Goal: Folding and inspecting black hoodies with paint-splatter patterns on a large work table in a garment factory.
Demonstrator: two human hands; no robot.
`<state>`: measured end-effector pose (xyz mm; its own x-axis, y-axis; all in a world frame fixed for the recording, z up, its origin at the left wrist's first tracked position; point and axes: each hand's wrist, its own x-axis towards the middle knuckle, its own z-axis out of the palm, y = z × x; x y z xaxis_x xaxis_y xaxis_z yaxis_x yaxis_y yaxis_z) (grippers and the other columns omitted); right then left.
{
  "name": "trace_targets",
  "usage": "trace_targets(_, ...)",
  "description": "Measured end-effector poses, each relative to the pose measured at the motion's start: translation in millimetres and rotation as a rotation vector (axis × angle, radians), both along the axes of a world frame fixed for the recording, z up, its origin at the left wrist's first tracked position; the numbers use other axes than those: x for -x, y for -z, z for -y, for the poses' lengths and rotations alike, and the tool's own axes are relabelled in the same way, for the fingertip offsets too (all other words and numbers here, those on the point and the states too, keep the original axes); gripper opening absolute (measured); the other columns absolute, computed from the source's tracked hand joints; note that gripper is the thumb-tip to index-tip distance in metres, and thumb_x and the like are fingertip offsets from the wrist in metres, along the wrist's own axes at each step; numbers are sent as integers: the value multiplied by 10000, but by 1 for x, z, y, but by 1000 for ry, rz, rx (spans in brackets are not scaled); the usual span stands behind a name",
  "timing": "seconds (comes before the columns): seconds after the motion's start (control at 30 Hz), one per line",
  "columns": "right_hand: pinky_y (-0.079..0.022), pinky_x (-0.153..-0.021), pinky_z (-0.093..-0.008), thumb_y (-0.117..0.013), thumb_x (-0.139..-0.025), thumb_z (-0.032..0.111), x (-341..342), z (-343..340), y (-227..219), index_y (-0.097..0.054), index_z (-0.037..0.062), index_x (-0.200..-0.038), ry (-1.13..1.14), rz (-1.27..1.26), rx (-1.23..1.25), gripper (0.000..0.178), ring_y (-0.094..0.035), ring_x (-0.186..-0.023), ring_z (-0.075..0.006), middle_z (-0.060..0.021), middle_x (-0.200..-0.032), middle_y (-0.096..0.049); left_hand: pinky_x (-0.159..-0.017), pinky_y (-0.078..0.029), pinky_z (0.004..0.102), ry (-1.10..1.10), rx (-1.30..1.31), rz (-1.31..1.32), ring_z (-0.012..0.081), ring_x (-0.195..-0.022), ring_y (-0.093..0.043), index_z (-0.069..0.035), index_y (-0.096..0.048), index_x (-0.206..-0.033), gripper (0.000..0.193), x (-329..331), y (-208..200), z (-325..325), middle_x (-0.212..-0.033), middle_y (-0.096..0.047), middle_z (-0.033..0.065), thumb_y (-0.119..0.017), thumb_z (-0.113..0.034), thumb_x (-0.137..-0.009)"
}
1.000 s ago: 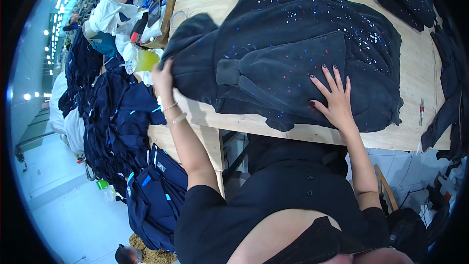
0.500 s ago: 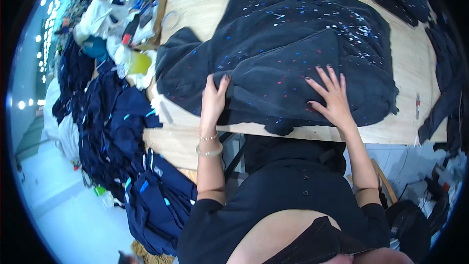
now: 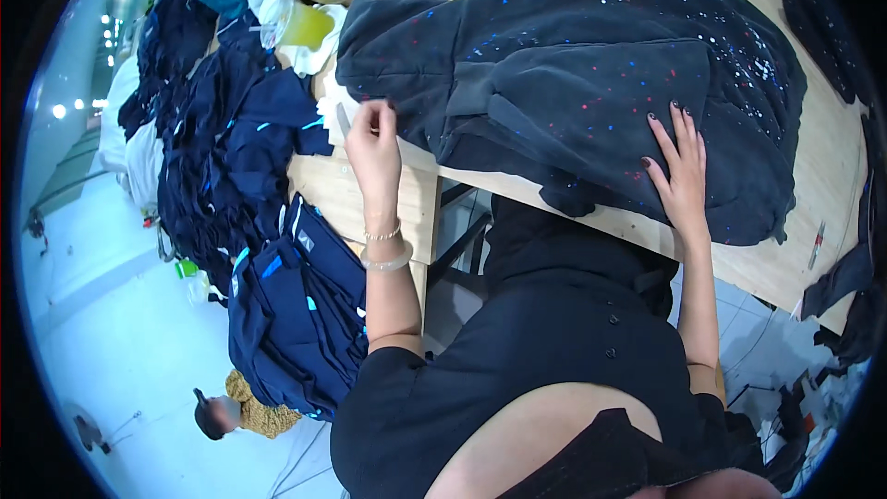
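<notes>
A charcoal sweatshirt (image 3: 591, 83), speckled with white, blue and red dots, lies spread on the wooden table (image 3: 832, 176), one sleeve folded across its front. My right hand (image 3: 682, 171) rests flat on the cloth near its lower right, fingers spread. Off the garment's lower left edge is my left hand (image 3: 373, 148), raised with its fingers curled together. Whatever may be between those fingertips is too small to make out. White slips of paper (image 3: 334, 115) lie on the table beside this hand.
Navy garments (image 3: 222, 129) are heaped along the left, with more navy clothes (image 3: 296, 314) nearer me. A cup of yellow-green drink (image 3: 307, 26) stands at the upper left. A small slim tool (image 3: 817, 245) lies at the right. A person in a tan fuzzy top (image 3: 259, 404) is at lower left.
My left hand has let go of the sweatshirt and moved left off it, fingers curling. My right hand stays flat on the cloth. The view has turned, shifting the table up and right.
</notes>
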<state>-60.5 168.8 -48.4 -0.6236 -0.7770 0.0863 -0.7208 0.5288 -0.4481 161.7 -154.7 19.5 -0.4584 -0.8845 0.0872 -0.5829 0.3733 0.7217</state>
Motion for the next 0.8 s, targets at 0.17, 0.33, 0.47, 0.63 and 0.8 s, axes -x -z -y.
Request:
trace_targets(0.17, -181, -1140, -460, -595, -872, 228, -2, 3, 1, -458, 230, -1392, 2, -19, 15, 538, -231, -1419, -266, -56, -1529, -278, -611, -453, 264, 196, -46, 29, 130, -692, -565, 1, -629, -929, 131, -17, 21, -52, -795, -591, 55, -665, -34, -808)
trace_targets(0.33, -176, -1142, -459, -591, -875, 228, -5, 2, 0, -459, 224, -1391, 6, -11, 41, 532, -234, -1417, -268, -60, -1527, -283, -638, -475, 319, 255, 240, 9, 227, -718, -576, -42, -621, -952, 190, 5, 47, -54, -849, -547, 79, -661, 11, -774)
trace_targets(0.47, -173, -1143, -457, -590, -875, 224, -4, -1, 4, -461, 217, -1388, -2, 2, 51, 530, -236, -1417, -268, -61, -1524, -289, -549, -446, 225, 225, -276, -339, 90, -622, -556, -17, -668, -852, 59, -18, 51, -22, -730, -582, 3, -634, 22, -823)
trace_targets(0.63, -173, -1140, -465, -594, -863, 214, -5, -4, 1, -467, 203, -1382, 6, 3, 50, 534, -233, -1418, -277, -67, -1520, -296, -541, -444, 198, 34, -204, -423, 75, -620, -555, 13, -677, -897, 89, -83, 43, 32, -769, -636, 38, -590, 6, -879)
trace_targets(0.8, -220, -1125, -454, -622, -831, 169, 3, 2, -27, -525, 154, -1320, -53, 152, 88, 498, -284, -1389, -309, -93, -1482, -358, -993, -412, 385, -402, 628, 700, 344, -1163, -533, 40, -683, -1023, 232, -170, 1, 76, -1230, -554, 257, -640, -38, -810)
